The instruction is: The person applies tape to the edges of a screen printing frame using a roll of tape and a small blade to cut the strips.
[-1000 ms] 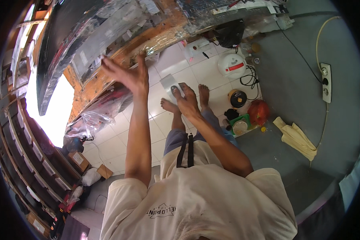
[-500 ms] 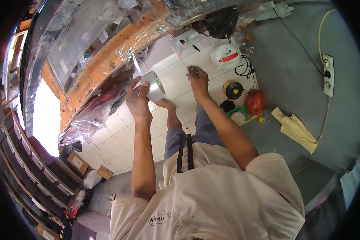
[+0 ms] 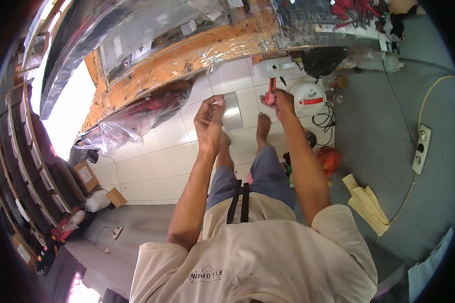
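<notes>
Tape roll [image 3: 233, 113], one, mid-scene, long side near-far; I see left hand [image 3: 209, 123] pinching its left edge, right hand [image 3: 283, 104], apart, gripping one red cutter [image 3: 272, 92], pointing far.

So the white tiled floor [image 3: 154, 144] has a rounded white thing with a red stripe [image 3: 308, 92] near its right edge, black cable [image 3: 325, 122] just beside that. Past that edge, the grey floor [image 3: 371, 126]'s got a yellowish cloth [image 3: 367, 204] and white power strip [image 3: 421, 151].
</notes>
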`<action>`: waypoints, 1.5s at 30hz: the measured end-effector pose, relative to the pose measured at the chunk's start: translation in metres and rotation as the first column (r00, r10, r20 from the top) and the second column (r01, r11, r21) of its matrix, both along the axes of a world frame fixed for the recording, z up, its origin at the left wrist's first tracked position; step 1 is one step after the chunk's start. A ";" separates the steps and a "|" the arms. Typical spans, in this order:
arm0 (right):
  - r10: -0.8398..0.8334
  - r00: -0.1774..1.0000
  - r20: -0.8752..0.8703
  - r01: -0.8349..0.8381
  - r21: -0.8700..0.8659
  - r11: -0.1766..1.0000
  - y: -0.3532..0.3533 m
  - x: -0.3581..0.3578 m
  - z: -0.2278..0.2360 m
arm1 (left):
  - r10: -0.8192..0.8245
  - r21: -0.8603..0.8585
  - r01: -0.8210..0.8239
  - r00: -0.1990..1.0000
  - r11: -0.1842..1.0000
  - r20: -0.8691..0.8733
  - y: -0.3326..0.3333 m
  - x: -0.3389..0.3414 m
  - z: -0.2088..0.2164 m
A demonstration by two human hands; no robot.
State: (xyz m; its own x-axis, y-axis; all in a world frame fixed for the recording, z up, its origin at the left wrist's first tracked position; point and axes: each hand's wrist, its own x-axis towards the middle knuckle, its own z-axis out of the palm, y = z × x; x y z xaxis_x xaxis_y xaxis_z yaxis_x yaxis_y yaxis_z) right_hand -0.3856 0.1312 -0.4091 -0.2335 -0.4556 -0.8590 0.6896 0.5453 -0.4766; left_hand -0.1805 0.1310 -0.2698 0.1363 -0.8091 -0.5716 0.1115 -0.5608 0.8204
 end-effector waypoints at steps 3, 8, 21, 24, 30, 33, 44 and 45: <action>0.170 0.982 -0.087 -0.176 -0.067 0.982 0.053 -0.012 0.035 | 0.049 -0.076 -0.046 0.998 0.996 0.033 -0.002 -0.008 -0.002; 0.333 0.834 -0.439 -0.431 -0.145 0.890 0.114 -0.013 0.118 | 0.020 -0.038 -0.017 0.997 0.999 0.078 -0.001 -0.010 -0.002; -0.326 -0.353 -0.877 -0.930 0.291 0.224 -0.028 0.004 0.213 | 0.136 -0.018 -0.137 0.990 0.990 -0.038 0.001 -0.011 0.000; -0.324 -0.439 -0.838 -0.897 0.387 0.216 -0.036 0.003 0.192 | 0.091 0.082 -0.089 0.996 0.993 -0.017 -0.002 -0.011 0.000; 0.373 -0.551 -0.746 -0.739 0.645 0.198 0.044 -0.028 0.157 | 0.001 -0.137 0.060 0.914 0.989 0.407 0.031 0.002 0.003; 0.683 0.100 -0.724 -0.751 0.395 0.529 0.107 -0.067 0.091 | -0.050 -0.199 0.156 0.890 0.968 0.453 0.053 0.009 -0.008; 0.052 0.995 -0.081 -0.063 -0.140 0.988 -0.014 -0.017 -0.013 | -0.344 -0.157 0.423 0.864 0.893 0.368 0.072 0.017 0.044; -0.014 0.999 -0.041 0.006 -0.180 0.984 -0.019 -0.014 -0.014 | -0.352 -0.156 0.438 0.851 0.885 0.390 0.071 0.015 0.050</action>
